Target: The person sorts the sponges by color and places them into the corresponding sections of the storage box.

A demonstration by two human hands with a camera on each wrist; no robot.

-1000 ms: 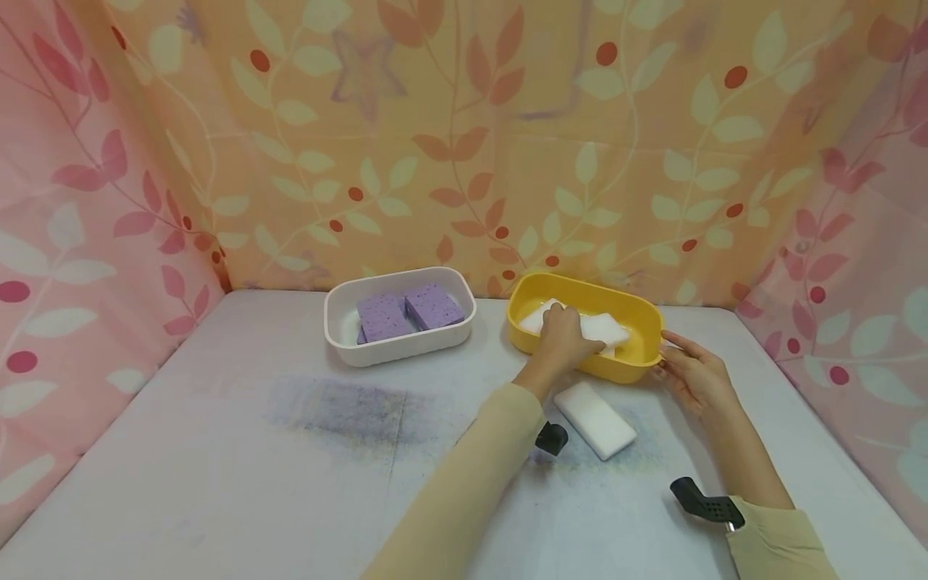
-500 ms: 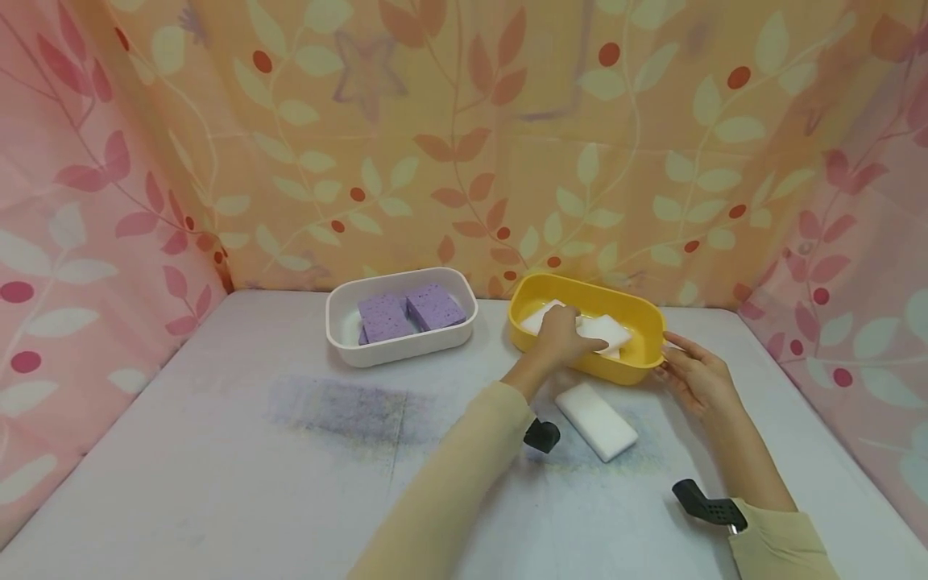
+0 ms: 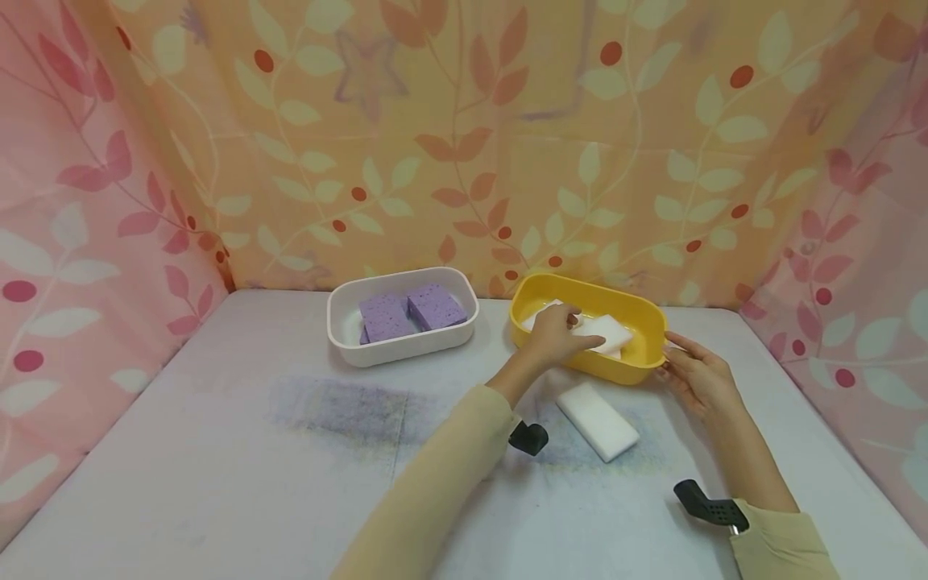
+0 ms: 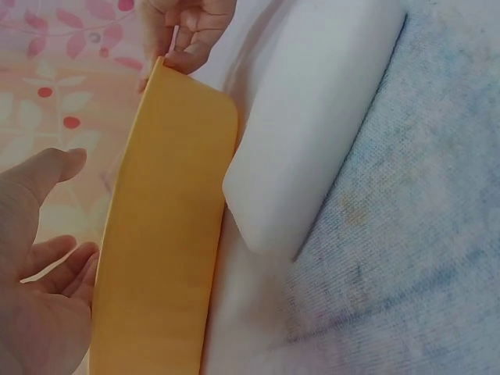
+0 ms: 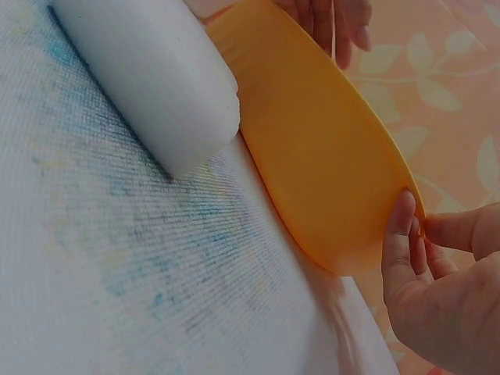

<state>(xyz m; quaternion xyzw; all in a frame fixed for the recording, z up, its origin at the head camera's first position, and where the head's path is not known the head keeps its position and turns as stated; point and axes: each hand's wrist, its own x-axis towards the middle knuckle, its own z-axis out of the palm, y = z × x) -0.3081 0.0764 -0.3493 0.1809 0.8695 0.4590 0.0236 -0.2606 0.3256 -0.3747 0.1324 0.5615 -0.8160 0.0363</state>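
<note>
My left hand [image 3: 553,334] is over the yellow container [image 3: 609,369], thumb spread away from its loosely bent fingers, nothing between them. Below it in the container lie white sponge blocks: one [image 3: 607,332] near the thumb, another [image 3: 542,311] partly hidden behind the hand. At the container's right end my right hand [image 3: 698,377] pinches the rim between thumb and fingers, as the right wrist view confirms. Another white sponge block [image 3: 598,421] lies flat on the cloth just in front of the container, and it shows large in the left wrist view.
A white container [image 3: 406,350] to the left holds purple sponges [image 3: 437,307]. Bluish smudges [image 3: 348,408] mark the pale tablecloth. A patterned curtain [image 3: 464,161] rises behind the table and along both sides.
My left hand has drawn back slightly to the left, its thumb and fingers parting from the white sponge blocks, which stay in the container. My right hand keeps its place on the rim.
</note>
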